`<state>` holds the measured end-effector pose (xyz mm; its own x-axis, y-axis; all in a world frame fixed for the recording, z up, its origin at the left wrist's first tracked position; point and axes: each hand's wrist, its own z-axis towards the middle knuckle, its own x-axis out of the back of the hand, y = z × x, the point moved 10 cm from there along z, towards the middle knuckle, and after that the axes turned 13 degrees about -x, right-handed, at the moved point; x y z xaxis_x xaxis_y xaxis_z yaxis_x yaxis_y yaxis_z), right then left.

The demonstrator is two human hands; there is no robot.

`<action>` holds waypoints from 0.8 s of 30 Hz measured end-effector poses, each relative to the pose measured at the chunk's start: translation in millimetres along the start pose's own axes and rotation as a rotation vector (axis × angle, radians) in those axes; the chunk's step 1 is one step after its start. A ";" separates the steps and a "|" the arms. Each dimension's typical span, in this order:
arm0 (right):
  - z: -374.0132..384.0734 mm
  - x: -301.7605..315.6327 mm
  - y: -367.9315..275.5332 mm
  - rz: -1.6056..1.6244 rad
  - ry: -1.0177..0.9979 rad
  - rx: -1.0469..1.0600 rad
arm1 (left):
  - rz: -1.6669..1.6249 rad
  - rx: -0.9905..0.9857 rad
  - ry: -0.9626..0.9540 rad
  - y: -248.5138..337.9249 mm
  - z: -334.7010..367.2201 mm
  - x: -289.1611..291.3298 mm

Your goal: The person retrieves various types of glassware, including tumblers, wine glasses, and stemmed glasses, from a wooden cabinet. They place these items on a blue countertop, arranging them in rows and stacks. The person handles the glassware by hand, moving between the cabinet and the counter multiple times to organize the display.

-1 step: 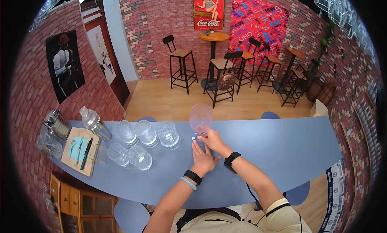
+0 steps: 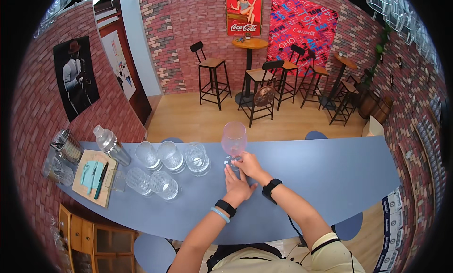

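Note:
A stemmed wine glass (image 2: 234,138) with a pink-tinted bowl stands upright near the far edge of the blue-grey counter (image 2: 321,178). My right hand (image 2: 250,166) pinches its stem just below the bowl. Fingers stretched out and thumb apart, my left hand (image 2: 238,187) lies low on the counter, its fingertips at the foot of the glass. Whether they press on the foot or only touch its rim I cannot tell. The foot is partly hidden by my fingers, and a small pale patch (image 2: 227,161) shows beside it.
Several clear tumblers (image 2: 171,157) stand left of the wine glass. Farther left are a cocktail shaker (image 2: 112,144), a cutting board (image 2: 106,197) with a knife (image 2: 101,181) on a blue cloth, and a metal ice bucket (image 2: 71,146). Bar stools (image 2: 214,79) stand beyond the counter.

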<state>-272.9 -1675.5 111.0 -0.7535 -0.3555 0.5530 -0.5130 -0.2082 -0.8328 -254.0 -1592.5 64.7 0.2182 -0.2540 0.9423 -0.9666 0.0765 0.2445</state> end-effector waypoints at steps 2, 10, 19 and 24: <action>-9.3 4.6 -4.7 0.026 0.040 0.060 | 0.023 -0.029 0.067 -1.3 3.0 -4.8; -73.8 75.9 -10.3 0.045 0.048 0.043 | 0.013 -0.138 0.145 10.2 -11.6 3.1; -181.5 73.0 -24.4 0.169 -0.077 0.047 | -0.142 -0.205 0.026 29.1 -104.3 -3.8; -153.8 67.7 9.2 0.091 -0.146 -0.051 | -0.525 -0.140 0.325 32.4 -234.8 24.9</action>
<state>-391.8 -1561.3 144.7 -0.7323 -0.4999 0.4625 -0.4682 -0.1236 -0.8749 -248.4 -1370.0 149.8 0.7092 0.0127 0.7049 -0.6981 0.1523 0.6996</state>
